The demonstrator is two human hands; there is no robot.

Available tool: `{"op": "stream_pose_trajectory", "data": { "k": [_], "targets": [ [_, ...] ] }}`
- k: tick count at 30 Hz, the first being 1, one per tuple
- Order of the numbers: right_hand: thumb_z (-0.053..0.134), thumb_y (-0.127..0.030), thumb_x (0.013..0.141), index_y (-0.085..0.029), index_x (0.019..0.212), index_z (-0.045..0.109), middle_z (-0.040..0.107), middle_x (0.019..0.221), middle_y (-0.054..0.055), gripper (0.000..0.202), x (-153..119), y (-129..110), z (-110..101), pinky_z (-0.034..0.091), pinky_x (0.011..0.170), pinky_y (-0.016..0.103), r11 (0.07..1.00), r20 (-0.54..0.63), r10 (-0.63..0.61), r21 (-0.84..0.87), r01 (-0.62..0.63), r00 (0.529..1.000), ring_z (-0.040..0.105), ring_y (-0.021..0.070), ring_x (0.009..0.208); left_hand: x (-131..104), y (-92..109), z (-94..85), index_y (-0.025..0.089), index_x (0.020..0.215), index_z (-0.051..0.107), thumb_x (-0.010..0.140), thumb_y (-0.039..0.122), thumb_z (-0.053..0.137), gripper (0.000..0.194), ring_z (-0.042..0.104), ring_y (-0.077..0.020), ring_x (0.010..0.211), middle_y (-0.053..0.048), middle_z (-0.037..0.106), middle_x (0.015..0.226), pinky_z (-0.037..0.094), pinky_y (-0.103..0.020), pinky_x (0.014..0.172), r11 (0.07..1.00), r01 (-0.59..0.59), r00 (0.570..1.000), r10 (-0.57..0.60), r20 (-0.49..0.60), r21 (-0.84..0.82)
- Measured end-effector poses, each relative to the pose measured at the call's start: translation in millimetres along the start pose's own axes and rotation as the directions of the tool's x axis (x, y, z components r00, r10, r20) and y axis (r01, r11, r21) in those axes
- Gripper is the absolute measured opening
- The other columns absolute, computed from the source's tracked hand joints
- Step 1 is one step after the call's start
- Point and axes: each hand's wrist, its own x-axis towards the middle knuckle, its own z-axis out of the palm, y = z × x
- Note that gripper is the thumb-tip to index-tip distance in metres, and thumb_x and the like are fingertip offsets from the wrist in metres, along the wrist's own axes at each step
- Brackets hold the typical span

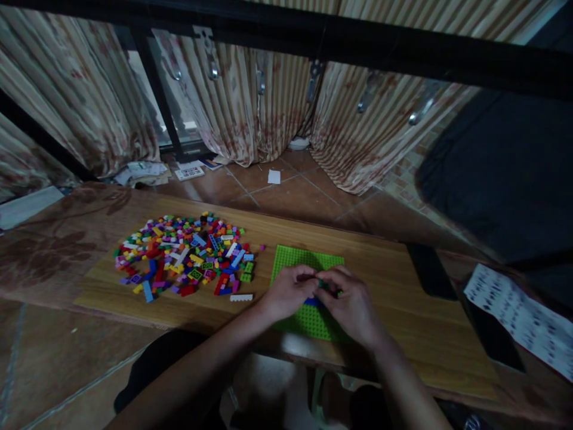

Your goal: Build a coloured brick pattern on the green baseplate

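Note:
My left hand and my right hand meet over a bright green studded baseplate. Both are closed, thumbs and fingertips pinched together. A small dark green toy brick shows partly at the fingertips of my right hand. Whatever the left fingers grip is hidden by them. Just below the fingertips, a blue brick shows on the baseplate, partly covered by the hands. To the left on the wooden board spreads a big pile of mixed coloured toy bricks. A white long brick lies at the pile's near right edge.
The wooden board carries a dark phone-like slab at its right. Beyond its right end are another dark slab and a printed sheet. A black bar crosses above, with striped curtains behind.

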Motion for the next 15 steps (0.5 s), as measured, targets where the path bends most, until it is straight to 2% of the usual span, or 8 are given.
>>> {"op": "stream_pose_trajectory", "data": {
  "k": [5, 10, 15],
  "targets": [
    [0.067, -0.023, 0.081, -0.021, 0.094, 0.07, 0.054, 0.078, 0.0, 0.013, -2, 8, 0, 0.043, 0.061, 0.025, 0.993, -0.018, 0.013, 0.117, -0.011, 1.0, 0.051, 0.0125, 0.065, 1, 5, -1.1, 0.013, 0.08, 0.065, 0.075, 0.02, 0.058, 0.011, 0.05, -0.0082, 0.058, 0.003, 0.058, 0.065, 0.039, -0.02, 0.057, 0.995, 0.062, 0.998, -0.064, -0.018, -0.08],
    [0.065, -0.023, 0.083, -0.024, 0.094, 0.072, 0.06, 0.092, 0.003, 0.013, -1, 9, 3, 0.048, 0.07, 0.028, 0.99, -0.031, -0.027, 0.136, 0.031, 0.999, 0.059, 0.0147, 0.078, 4, 0, 1.1, 0.013, 0.082, 0.066, 0.071, 0.018, 0.064, 0.013, 0.054, -0.0087, 0.063, 0.002, 0.062, 0.071, 0.042, -0.02, 0.061, 0.99, 0.065, 0.997, -0.068, -0.023, -0.128],
    [0.069, -0.028, 0.081, -0.024, 0.104, 0.069, 0.063, 0.094, 0.002, 0.024, -1, 19, -6, 0.05, 0.071, 0.029, 0.992, 0.003, 0.045, 0.117, -0.045, 0.999, 0.059, 0.015, 0.077, 8, -2, -3.8, 0.013, 0.083, 0.068, 0.069, 0.013, 0.065, 0.014, 0.058, -0.0102, 0.068, 0.001, 0.066, 0.074, 0.045, -0.021, 0.066, 0.995, 0.057, 0.99, -0.067, -0.124, -0.087]
  ]
}}
